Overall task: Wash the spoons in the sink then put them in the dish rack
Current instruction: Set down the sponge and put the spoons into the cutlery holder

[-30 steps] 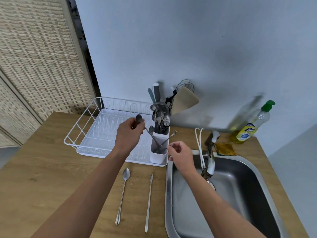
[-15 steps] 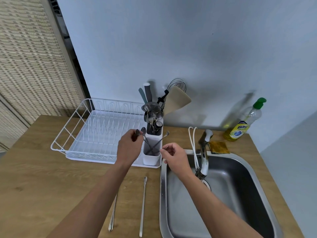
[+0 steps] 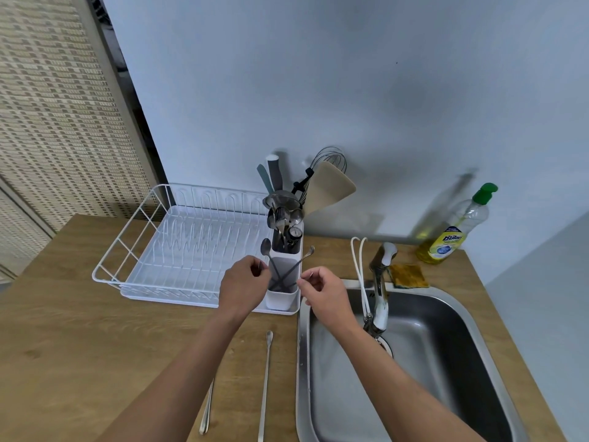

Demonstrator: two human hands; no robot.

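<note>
Two long-handled spoons stand crossed in the front compartment of the white cutlery holder (image 3: pixel 282 299) at the right end of the white dish rack (image 3: pixel 134 247). One spoon (image 3: pixel 265 246) shows its bowl at the top left; the other spoon (image 3: pixel 310 250) leans right. My left hand (image 3: pixel 243 283) and my right hand (image 3: pixel 323 290) hover on either side of the holder, fingers loosely curled, holding nothing I can see. Two more spoons lie on the wooden counter: a thin spoon (image 3: pixel 266 378) beside the sink (image 3: pixel 302 362) and a second spoon (image 3: pixel 206 413) half hidden by my left forearm.
The holder's rear compartment is packed with cutlery (image 3: pixel 285 221), a whisk and a spatula. A tap (image 3: pixel 381 282) stands at the sink's back edge, with a yellow sponge (image 3: pixel 409 275) and a dish soap bottle (image 3: pixel 455 231) behind it. A wall runs close behind.
The left hand lowered its spoon into the holder and let go; its bowl now stands free above the hand. The right hand stayed beside the holder. The view shifted slightly.
</note>
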